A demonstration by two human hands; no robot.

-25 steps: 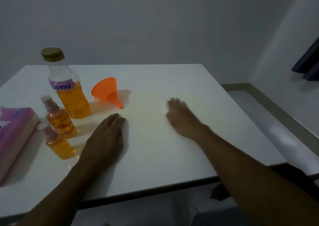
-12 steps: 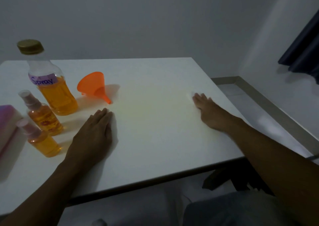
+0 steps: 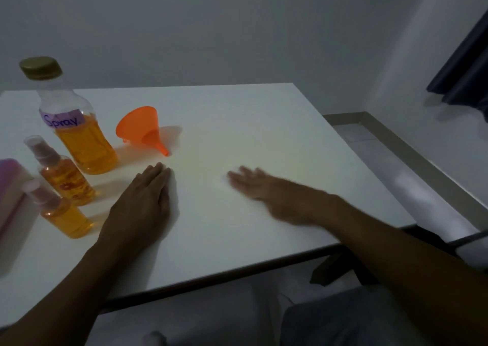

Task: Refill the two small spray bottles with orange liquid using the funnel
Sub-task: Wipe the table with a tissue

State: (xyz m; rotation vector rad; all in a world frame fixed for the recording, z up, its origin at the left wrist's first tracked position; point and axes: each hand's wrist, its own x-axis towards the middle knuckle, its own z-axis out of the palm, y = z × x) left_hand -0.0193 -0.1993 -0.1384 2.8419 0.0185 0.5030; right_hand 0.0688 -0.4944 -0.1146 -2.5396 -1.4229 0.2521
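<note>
Two small spray bottles stand capped at the table's left, both holding orange liquid: the farther one [image 3: 64,178] and the nearer one [image 3: 62,215]. Behind them stands a big bottle [image 3: 75,132] with a gold cap, a purple "Spray" label and orange liquid. An orange funnel [image 3: 142,129] lies on its side to the right of it. My left hand [image 3: 142,203] rests flat on the white table [image 3: 264,124], just right of the small bottles. My right hand [image 3: 266,192] lies flat and blurred near the table's middle, fingers spread. Neither hand holds anything.
A pink-purple pack [image 3: 10,187] lies at the far left edge. The table's right edge drops to a tiled floor [image 3: 412,176] and a grey wall. A dark curtain [image 3: 467,68] hangs at the upper right.
My right hand swept out to the right side of the table and has now come back left toward the middle. My left hand stayed flat in place.
</note>
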